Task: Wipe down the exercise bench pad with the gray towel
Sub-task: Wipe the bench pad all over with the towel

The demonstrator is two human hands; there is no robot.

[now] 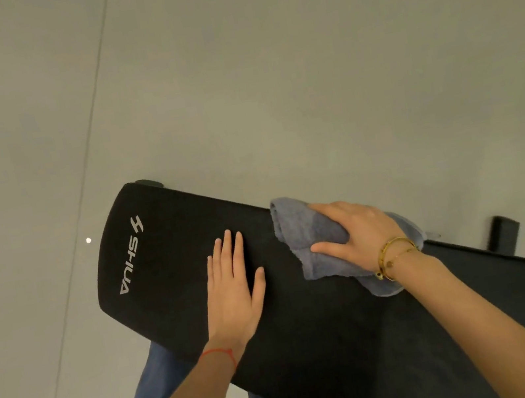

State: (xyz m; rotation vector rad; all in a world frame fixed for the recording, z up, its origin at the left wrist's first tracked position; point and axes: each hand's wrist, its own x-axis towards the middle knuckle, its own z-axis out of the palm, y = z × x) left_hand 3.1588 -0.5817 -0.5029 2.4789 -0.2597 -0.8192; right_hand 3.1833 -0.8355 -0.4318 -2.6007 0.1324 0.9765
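Observation:
The black exercise bench pad [168,270] runs from centre left down to the lower right, with white SHUA lettering near its rounded end. My left hand [233,290] lies flat on the pad, fingers together and holding nothing. My right hand [355,230] presses the crumpled gray towel [304,230] against the pad's far edge, fingers spread over the cloth and thumb clamping it. Part of the towel sticks out under my right wrist.
Gray tiled floor [268,76] surrounds the bench, with a thin seam line running diagonally at left. A black part of the bench frame [503,235] shows beyond the pad at right. My blue trouser legs [153,384] stand below the pad's near edge.

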